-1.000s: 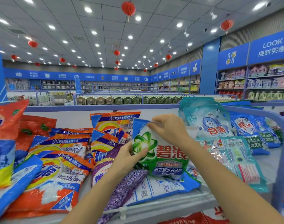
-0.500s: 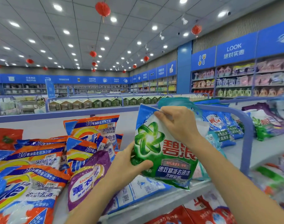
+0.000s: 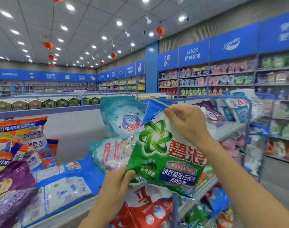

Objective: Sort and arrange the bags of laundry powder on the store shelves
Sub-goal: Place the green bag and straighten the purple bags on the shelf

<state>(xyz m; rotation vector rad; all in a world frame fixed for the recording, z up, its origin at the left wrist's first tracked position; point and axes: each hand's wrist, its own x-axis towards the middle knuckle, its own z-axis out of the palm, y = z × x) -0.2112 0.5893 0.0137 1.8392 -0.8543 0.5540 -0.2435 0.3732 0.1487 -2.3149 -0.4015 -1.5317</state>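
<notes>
Glossy crinkled green bag point(image 3: 166, 155), pinched by both hands

One wide-angle camera, worn on a person's head, looks forward and a little downward over a store shelf point(image 3: 74, 142). It sits close: both forearms enter from the bottom edge, and the left hand point(image 3: 114, 183) and right hand point(image 3: 186, 122), holding a green bag of laundry powder point(image 3: 165, 158), fill the lower centre. Beyond, the view faces the wall shelving point(image 3: 222, 79) at right and takes in much of the ceiling point(image 3: 91, 22). The right edge is blurred.
</notes>
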